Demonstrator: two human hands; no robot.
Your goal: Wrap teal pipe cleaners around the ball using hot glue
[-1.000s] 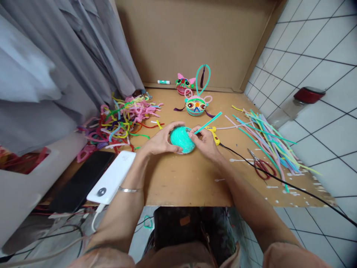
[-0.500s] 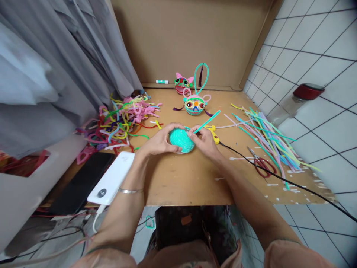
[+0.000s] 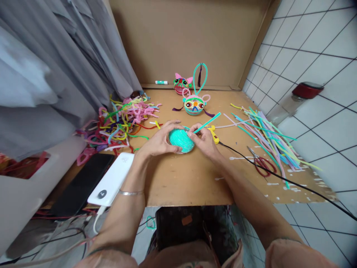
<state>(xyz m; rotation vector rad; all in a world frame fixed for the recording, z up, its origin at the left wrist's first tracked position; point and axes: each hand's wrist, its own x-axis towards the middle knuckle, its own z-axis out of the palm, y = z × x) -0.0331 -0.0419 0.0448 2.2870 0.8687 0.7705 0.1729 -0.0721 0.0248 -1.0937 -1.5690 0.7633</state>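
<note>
A turquoise ball (image 3: pixel 181 140), wound in rows of fuzzy pipe cleaner, is held low over the middle of the table. My left hand (image 3: pixel 160 140) curves round its left side, thumb at the front and fingers at the back. At the ball's upper right, my right hand (image 3: pixel 205 140) pinches a turquoise pipe cleaner (image 3: pixel 208 123), whose free end sticks out up and to the right. Where its other end meets the ball is hidden by the fingers. Just beyond my right hand lies a yellow glue gun (image 3: pixel 214 136) with a glue stick in its back.
Scissors (image 3: pixel 263 163) and a bundle of pipe cleaners (image 3: pixel 270 134) lie on the right; a black cord (image 3: pixel 279 173) crosses there. At left are a tangled pipe-cleaner pile (image 3: pixel 119 119), a white power bank (image 3: pixel 111 178) and a black phone (image 3: pixel 83 182). Behind stand two decorated heads (image 3: pixel 194 108).
Hardly anything differs. The free end of the pipe cleaner has dipped slightly, and the whole view has shifted a touch; both hands keep their hold.
</note>
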